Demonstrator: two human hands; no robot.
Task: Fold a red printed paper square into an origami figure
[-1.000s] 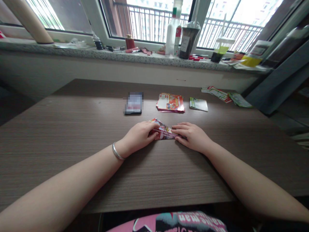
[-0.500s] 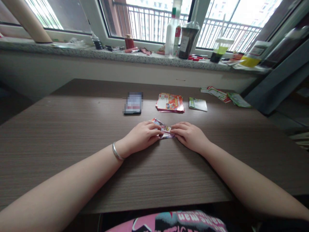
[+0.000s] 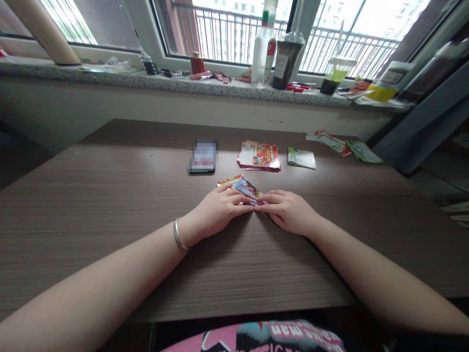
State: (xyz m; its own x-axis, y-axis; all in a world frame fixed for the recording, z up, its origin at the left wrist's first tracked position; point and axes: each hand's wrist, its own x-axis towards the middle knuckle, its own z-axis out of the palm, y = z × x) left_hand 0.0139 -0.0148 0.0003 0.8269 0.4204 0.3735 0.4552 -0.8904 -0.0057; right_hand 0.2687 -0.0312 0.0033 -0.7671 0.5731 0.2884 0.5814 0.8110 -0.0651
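Note:
A colourful printed paper, folded at its near edge, lies on the desk between my two hands. From the left, my left hand holds that edge, its fingers partly over the sheet; a silver bangle circles the wrist. My right hand pinches the paper's right end with fingers close together. The fingertips of both hands nearly meet along the near fold. Part of the paper is hidden under my fingers. Just beyond lies a stack of red and white printed papers.
On the desk, a phone with a blurred screen lies left of the stack. To the right are a folded green and white paper and several printed strips. Bottles and a dark drink cup stand on the windowsill.
The paper has turned and shows more of its printed upper part beyond my left hand. My left hand has shifted right, and my fingertips have come closer together at the near edge.

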